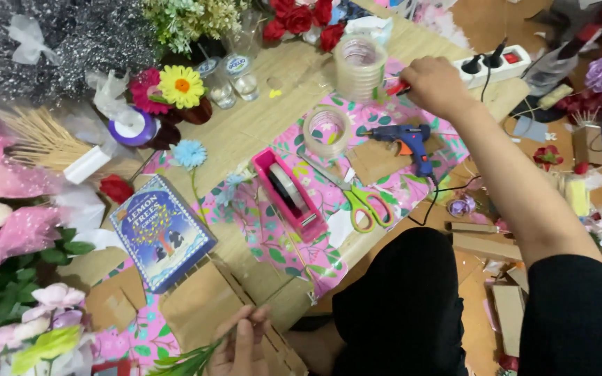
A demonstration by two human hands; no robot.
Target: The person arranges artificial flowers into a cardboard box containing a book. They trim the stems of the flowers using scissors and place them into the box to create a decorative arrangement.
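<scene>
I see my right hand (435, 82) stretched far across the tabletop (245, 129), clenched around a small red tool (396, 87) beside the tape stack (360, 67), while my left hand (242, 341) pinches a green stem (193, 358) low, keeping it ready.

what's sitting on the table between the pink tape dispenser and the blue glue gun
In the head view, green-handled scissors lie between the pink tape dispenser and the blue glue gun, on flowered pink wrapping paper.

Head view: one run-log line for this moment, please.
left hand: holds green stem | right hand: grips red tool beside tape stack | table: glue gun, scissors, pink tape dispenser
</scene>
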